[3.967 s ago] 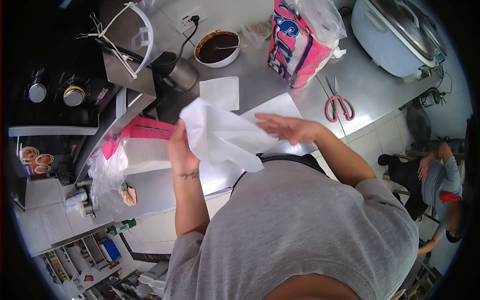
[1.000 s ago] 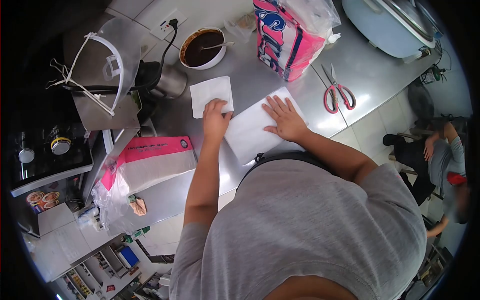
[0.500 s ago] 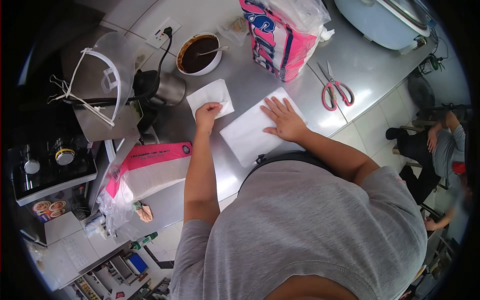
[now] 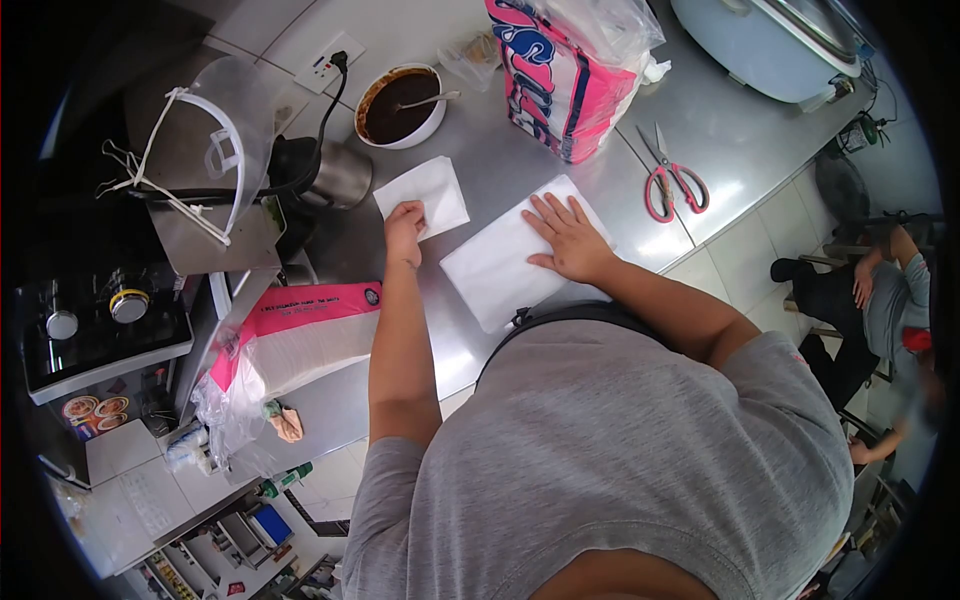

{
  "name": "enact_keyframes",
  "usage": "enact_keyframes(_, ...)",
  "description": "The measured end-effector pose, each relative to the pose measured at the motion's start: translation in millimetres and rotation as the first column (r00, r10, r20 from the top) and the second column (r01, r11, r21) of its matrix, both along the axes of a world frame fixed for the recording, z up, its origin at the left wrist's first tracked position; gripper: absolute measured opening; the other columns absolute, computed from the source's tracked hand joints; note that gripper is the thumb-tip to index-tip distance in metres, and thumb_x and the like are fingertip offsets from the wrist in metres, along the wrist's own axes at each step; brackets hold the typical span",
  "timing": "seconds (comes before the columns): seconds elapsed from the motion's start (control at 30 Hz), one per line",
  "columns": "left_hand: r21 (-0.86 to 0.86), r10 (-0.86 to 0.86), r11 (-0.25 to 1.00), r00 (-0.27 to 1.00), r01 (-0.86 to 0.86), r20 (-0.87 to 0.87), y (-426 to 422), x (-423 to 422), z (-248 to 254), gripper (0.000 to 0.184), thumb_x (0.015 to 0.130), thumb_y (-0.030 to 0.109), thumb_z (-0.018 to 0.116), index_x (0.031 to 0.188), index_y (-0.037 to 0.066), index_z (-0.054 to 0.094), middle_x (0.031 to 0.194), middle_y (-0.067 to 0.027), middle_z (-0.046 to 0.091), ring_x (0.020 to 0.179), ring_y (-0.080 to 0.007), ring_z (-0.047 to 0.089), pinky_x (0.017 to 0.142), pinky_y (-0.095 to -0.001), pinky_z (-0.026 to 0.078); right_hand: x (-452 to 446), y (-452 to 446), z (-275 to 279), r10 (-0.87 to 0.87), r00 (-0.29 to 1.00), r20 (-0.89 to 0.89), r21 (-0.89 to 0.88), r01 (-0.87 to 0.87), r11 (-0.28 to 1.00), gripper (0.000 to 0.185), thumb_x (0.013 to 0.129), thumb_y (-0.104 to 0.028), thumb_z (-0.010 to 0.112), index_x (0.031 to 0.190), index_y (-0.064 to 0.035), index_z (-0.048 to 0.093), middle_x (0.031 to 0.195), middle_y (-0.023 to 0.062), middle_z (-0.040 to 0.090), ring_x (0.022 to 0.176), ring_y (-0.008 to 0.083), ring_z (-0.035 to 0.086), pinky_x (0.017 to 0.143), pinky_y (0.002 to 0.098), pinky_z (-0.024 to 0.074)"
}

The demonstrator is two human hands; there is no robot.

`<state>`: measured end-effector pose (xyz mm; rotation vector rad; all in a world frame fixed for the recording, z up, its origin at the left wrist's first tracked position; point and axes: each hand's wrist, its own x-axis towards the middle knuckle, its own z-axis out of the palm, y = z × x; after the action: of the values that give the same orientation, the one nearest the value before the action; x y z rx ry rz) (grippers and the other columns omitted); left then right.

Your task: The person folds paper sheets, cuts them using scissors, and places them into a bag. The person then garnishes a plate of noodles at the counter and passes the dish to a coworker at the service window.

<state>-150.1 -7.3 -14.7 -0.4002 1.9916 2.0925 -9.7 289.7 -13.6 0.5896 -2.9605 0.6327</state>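
Pressing larger white paper (image 4: 505, 265) flat against the bench (image 4: 740, 150) with the right hand (image 4: 565, 235), open and palm down, fingers spread. Curling the left hand (image 4: 404, 224) closed at the near edge of a small white napkin (image 4: 432, 185), just beyond and right of that hand; cannot tell from this angle about any pinch of paper inside the curl. Looks like a step of steadying with the right while working at the napkin's edge with the left. Calls next, probably, for a light touch on the left and even pressure on the right, with creasing or sliding likely in paper so thin.

Beyond the left hand, a bowl (image 4: 388, 120) of something dark, with a spoon (image 4: 435, 100) in it. Left of that hand, a metal vessel (image 4: 343, 180), perhaps crowding a reach that way, then a face shield (image 4: 232, 160). Nearer the body, a lying pink-and-white pack (image 4: 315, 340). Beyond the right hand, an upright pink package (image 4: 560, 85); off its right side, scissors (image 4: 688, 190) slightly open, worth avoiding in any sideways sweep. Well past those, a lidded appliance (image 4: 765, 55) and another person (image 4: 885, 310).
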Motion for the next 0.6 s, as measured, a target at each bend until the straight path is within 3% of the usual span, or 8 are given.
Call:
enact_keyframes(0.13,0.043,-0.003,0.999,0.977,0.012,-0.215,7.6,12.1,68.1,0.006,0.090,0.011,0.057,0.093,0.006,0.059,0.088,0.0000,0.060,0.082,-0.0118,0.055,0.081,-0.0294,0.043,-9.5,-10.2,36.9,-0.027,0.994,0.107,-0.025,0.030,0.999,0.075,0.083,-0.043,0.063,0.144,-0.0108,0.031,0.149,0.0179,0.026,0.140,0.0362,0.018,0.113,0.0522,0.0142)
enact_keyframes(0.23,0.134,-0.064,0.984,0.939,0.116,-0.337,28.6,44.6,150.9,0.008,0.091,0.011,0.055,0.095,0.005,0.058,0.091,-0.0025,0.061,0.085,-0.0124,0.058,0.082,-0.0302,0.044,-31.3,-21.7,92.7,-0.039,0.999,-0.010,-0.439,0.030,0.898,0.084,0.075,-0.035,0.073,0.143,-0.0109,0.031,0.148,0.0200,0.027,0.139,0.0386,0.021,0.112,0.0521,0.0165)
enact_keyframes(0.33,0.258,-0.110,0.942,0.921,0.216,-0.373,36.6,71.7,206.0,0.010,0.091,0.008,0.051,0.096,0.001,0.056,0.097,-0.0070,0.061,0.089,-0.0150,0.058,0.083,-0.0298,0.045,-57.7,-21.4,140.9,-0.050,0.990,-0.129,-0.617,-0.040,0.786,0.087,0.070,-0.033,0.079,0.142,-0.0099,0.034,0.148,0.0198,0.028,0.139,0.0377,0.022,0.112,0.0474,0.0207)
enact_keyframes(0.37,0.310,-0.111,0.921,0.922,0.235,-0.370,37.7,79.0,218.7,0.011,0.092,0.008,0.050,0.096,0.000,0.056,0.098,-0.0079,0.062,0.090,-0.0156,0.059,0.083,-0.0300,0.045,-66.4,-22.1,142.4,0.025,0.996,-0.089,-0.667,-0.078,0.740,0.089,0.069,-0.033,0.080,0.141,-0.0101,0.035,0.148,0.0192,0.028,0.139,0.0371,0.023,0.112,0.0465,0.0209)
enact_keyframes(0.43,0.385,-0.126,0.882,0.924,0.271,-0.361,35.8,87.5,231.4,0.012,0.092,0.008,0.048,0.097,-0.001,0.054,0.098,-0.0111,0.063,0.092,-0.0179,0.062,0.086,-0.0310,0.046,-76.3,-21.5,146.0,0.179,0.984,-0.020,-0.760,-0.131,0.636,0.092,0.065,-0.034,0.082,0.141,-0.0105,0.035,0.147,0.0181,0.030,0.139,0.0358,0.024,0.112,0.0446,0.0214)
enact_keyframes(0.47,0.431,-0.079,0.872,0.936,0.232,-0.343,35.5,90.4,231.6,0.012,0.093,0.009,0.047,0.097,-0.001,0.053,0.098,-0.0117,0.063,0.092,-0.0184,0.062,0.087,-0.0313,0.047,-71.5,-20.7,148.0,0.160,0.986,-0.043,-0.787,-0.132,0.603,0.091,0.065,-0.034,0.083,0.140,-0.0108,0.036,0.147,0.0179,0.031,0.139,0.0349,0.024,0.112,0.0448,0.0212)
enact_keyframes(0.53,0.515,0.021,0.844,0.951,0.148,-0.308,31.2,93.0,228.2,0.013,0.093,0.009,0.047,0.097,-0.001,0.053,0.098,-0.0129,0.064,0.091,-0.0192,0.062,0.087,-0.0320,0.048,-54.1,-23.2,164.2,0.130,0.987,-0.095,-0.834,-0.150,0.531,0.090,0.065,-0.033,0.083,0.139,-0.0116,0.038,0.146,0.0174,0.032,0.139,0.0332,0.024,0.113,0.0452,0.0208)
enact_keyframes(0.6,0.514,0.060,0.849,0.944,0.122,-0.324,29.4,97.7,221.3,0.017,0.094,0.014,0.044,0.101,0.001,0.052,0.104,-0.0129,0.063,0.101,-0.0222,0.060,0.091,-0.0363,0.046,-26.0,-27.6,192.4,0.208,0.944,-0.254,-0.797,-0.327,0.507,0.075,0.068,-0.030,0.081,0.132,-0.0126,0.046,0.140,0.0137,0.041,0.137,0.0308,0.029,0.113,0.0479,0.0197)
